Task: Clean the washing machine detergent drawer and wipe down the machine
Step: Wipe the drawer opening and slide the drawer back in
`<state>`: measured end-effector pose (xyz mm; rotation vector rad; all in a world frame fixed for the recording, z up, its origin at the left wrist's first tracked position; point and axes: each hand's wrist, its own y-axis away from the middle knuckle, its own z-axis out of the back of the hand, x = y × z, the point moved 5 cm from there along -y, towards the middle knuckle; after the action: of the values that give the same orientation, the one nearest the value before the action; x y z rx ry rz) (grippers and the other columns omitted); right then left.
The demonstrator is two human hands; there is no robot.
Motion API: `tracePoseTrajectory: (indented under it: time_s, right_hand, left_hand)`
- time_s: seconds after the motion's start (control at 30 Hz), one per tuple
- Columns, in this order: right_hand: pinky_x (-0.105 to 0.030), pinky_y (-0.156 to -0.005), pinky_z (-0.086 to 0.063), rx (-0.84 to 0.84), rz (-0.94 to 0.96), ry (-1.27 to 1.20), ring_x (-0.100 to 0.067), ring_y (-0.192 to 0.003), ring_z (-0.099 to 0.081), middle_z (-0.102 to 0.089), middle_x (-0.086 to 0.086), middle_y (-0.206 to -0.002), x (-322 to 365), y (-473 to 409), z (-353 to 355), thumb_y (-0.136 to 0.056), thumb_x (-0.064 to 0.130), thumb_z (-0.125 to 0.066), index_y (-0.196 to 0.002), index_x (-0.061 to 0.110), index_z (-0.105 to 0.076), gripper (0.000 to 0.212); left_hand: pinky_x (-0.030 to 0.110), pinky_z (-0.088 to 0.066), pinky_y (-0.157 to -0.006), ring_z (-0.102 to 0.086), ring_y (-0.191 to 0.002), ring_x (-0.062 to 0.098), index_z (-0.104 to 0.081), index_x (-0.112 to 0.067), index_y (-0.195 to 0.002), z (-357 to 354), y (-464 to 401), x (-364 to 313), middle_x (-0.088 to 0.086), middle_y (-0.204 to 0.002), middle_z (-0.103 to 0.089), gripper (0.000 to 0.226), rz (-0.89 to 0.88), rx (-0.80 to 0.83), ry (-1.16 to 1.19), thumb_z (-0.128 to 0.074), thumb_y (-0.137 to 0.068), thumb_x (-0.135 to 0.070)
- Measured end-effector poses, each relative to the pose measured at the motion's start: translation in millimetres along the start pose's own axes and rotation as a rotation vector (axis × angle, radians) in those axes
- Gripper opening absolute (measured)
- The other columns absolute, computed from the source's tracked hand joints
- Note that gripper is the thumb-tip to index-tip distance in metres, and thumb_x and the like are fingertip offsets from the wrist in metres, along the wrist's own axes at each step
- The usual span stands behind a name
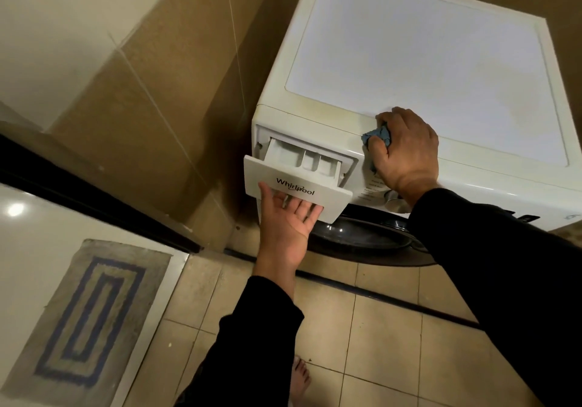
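Note:
A white front-loading washing machine (441, 60) stands in a tiled corner. Its detergent drawer (299, 183) at the top left of the front is pulled partly out, showing white compartments. My left hand (288, 217) is palm up with its fingers hooked under the drawer's front panel. My right hand (404, 151) rests on the machine's front top edge, pressing a crumpled blue cloth (376, 135) against it. The right hand covers part of the control panel and its knob (393, 200).
The dark round door (362, 236) sits below the drawer. Brown tiled walls close in on the machine's left and behind it. A patterned mat (85, 318) lies on the floor at the left. My bare foot (300, 378) stands on beige floor tiles.

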<state>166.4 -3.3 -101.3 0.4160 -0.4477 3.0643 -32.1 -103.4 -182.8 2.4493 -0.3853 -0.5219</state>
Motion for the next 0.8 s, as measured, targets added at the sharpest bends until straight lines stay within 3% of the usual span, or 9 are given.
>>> tracePoseTrajectory:
  time_s: [0.13, 0.27, 0.53, 0.67, 0.8]
  right_hand:
    - [-0.043, -0.098, -0.04, -0.012, 0.014, -0.012, -0.028, -0.114, -0.053, -0.059, -0.006, -0.121, 1.0, 0.9, -0.1, -0.082, 0.041, -0.041, -0.114, 0.014, -0.06, 0.046]
    - [-0.043, -0.097, -0.041, -0.026, 0.027, -0.02, -0.03, -0.113, -0.054, -0.061, -0.009, -0.119, 0.0, -0.4, 1.6, -0.082, 0.038, -0.043, -0.113, 0.012, -0.061, 0.044]
    - [-0.045, -0.093, -0.044, -0.028, 0.033, -0.017, -0.031, -0.111, -0.054, -0.062, -0.009, -0.113, 1.1, -1.3, 2.3, -0.082, 0.039, -0.041, -0.11, 0.011, -0.062, 0.045]
    - [-0.045, -0.095, -0.043, -0.028, 0.027, -0.008, -0.031, -0.112, -0.054, -0.061, -0.009, -0.116, 0.1, -1.1, 2.3, -0.081, 0.04, -0.039, -0.112, 0.011, -0.062, 0.048]
    - [-0.043, -0.094, -0.042, -0.032, 0.026, -0.005, -0.03, -0.109, -0.054, -0.06, -0.008, -0.115, 1.2, -1.1, 2.6, -0.081, 0.039, -0.039, -0.111, 0.011, -0.062, 0.047]
  left_hand:
    - [0.048, -0.043, -0.104, -0.055, -0.127, 0.028, -0.04, -0.022, -0.144, 30.4, 32.5, 6.0, 0.011, -0.132, -0.062, 0.059, 0.026, 0.017, 0.011, -0.047, -0.093, -0.051]
    - [0.049, -0.05, -0.097, -0.063, -0.117, 0.028, -0.054, -0.019, -0.127, 60.4, 53.1, 11.5, 0.009, -0.123, -0.068, 0.045, 0.046, 0.023, 0.064, -0.045, -0.094, -0.048]
    - [0.036, -0.055, -0.079, -0.072, -0.099, 0.021, -0.055, -0.015, -0.13, 69.1, 46.0, -1.0, 0.009, -0.116, -0.07, 0.059, -0.009, -0.171, -0.203, -0.064, -0.078, -0.039]
    - [0.034, -0.056, -0.075, -0.073, -0.094, 0.019, -0.059, -0.018, -0.122, 67.4, 43.5, -1.4, 0.008, -0.115, -0.071, 0.054, -0.026, -0.216, -0.239, -0.065, -0.074, -0.041]
    - [0.036, -0.058, -0.076, -0.073, -0.094, 0.02, -0.059, -0.022, -0.115, 46.0, 25.4, -4.3, 0.005, -0.105, -0.074, 0.036, 0.015, -0.238, -0.342, -0.059, -0.087, -0.045]
